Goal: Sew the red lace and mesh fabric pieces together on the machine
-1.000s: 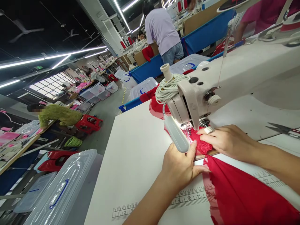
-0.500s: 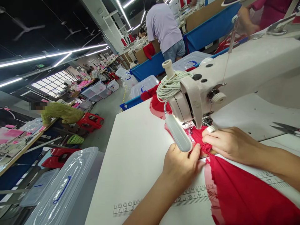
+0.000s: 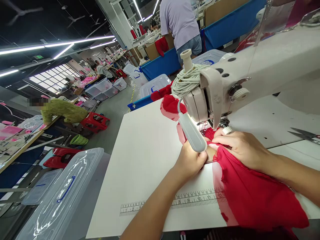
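Note:
A white industrial sewing machine (image 3: 250,76) stands on a white table (image 3: 147,153). Red fabric (image 3: 250,196) runs from the bottom right up under the machine's needle. My left hand (image 3: 191,161) is curled just below the machine's white lamp (image 3: 192,133), pinching the fabric edge near the needle. My right hand (image 3: 238,146) lies on the red fabric right of the needle, fingers pressed together on it, a ring or thimble on one finger. More red fabric (image 3: 171,105) comes out behind the machine.
A ruler strip (image 3: 175,201) is printed along the table's front. Scissors (image 3: 303,135) lie at the right. Clear lidded bins (image 3: 60,196) stand to the left. A person in a lilac shirt (image 3: 180,23) stands behind; another in green (image 3: 62,111) bends at the left.
Both hands moved up toward the needle, feeding the red fabric further under the machine. My left hand curled from flat into a pinch. The fabric bunched more under my right hand.

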A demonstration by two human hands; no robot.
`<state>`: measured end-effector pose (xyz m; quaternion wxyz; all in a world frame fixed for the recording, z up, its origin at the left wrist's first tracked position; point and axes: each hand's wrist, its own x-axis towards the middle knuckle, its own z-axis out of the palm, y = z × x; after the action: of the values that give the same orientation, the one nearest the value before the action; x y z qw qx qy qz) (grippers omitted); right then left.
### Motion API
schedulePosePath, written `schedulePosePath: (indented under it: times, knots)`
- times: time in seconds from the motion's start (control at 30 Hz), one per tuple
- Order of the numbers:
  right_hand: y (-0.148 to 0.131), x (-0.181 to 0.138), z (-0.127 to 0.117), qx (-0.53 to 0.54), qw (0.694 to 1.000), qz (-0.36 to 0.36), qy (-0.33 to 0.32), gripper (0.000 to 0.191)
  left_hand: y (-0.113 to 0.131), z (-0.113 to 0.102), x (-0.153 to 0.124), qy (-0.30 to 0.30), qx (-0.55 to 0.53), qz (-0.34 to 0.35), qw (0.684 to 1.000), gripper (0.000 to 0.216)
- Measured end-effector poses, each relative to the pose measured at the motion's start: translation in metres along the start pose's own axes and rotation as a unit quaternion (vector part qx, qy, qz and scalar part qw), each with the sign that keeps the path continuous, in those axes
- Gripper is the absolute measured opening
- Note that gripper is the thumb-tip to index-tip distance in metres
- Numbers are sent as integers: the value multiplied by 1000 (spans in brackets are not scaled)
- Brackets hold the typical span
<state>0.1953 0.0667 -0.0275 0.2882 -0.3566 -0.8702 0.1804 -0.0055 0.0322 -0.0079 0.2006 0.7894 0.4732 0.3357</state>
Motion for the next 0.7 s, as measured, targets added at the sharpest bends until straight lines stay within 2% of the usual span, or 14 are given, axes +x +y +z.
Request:
schedulePosePath:
  times: [0.1, 0.3, 0.43, 0.6, 0.7]
  knots:
    - [3, -4, 5, -31, 999, -26, 26, 32, -2, 5, -1, 10, -6, -17, 1000, 12]
    - [3, -11, 3, -167, 979, -91, 78, 25, -4, 5, -5, 9, 31, 24, 999, 28]
    - [3, -12, -3, -183, 974, -123, 56, 31, -4, 7, -9, 4, 123, 71, 990, 31]
    - [2, -9, -5, -149, 976, -155, 20, 27, -2, 11, -16, 8, 277, 149, 949, 26]
    - [2, -8, -6, -145, 976, -162, 6, 25, 8, 6, -19, 8, 294, 170, 940, 24]
